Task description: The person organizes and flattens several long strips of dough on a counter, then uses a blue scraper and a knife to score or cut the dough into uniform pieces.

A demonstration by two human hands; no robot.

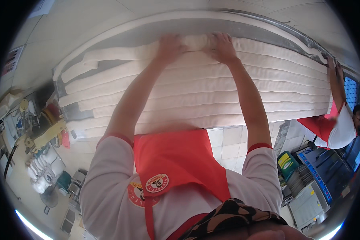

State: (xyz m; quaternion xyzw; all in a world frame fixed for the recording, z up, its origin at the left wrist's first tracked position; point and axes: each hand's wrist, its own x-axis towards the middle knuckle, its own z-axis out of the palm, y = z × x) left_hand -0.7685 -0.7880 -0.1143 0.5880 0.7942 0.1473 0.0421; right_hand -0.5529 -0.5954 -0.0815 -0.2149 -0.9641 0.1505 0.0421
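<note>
Several long white dough ropes [196,96] lie side by side across a metal work table [244,30]. Both my arms reach over them to a rope near the far side. My left hand [170,46] presses down on that dough rope [196,42], fingers curled over it. My right hand [222,48] rests on the same rope just to the right, palm down. I wear a white shirt and a red apron [176,160].
Another person in a white shirt and red apron [334,128] stands at the table's right end, one hand [332,64] on the dough. A yellow machine [44,136] sits at the left. A metal oven unit [316,184] stands at lower right. Tiled wall behind.
</note>
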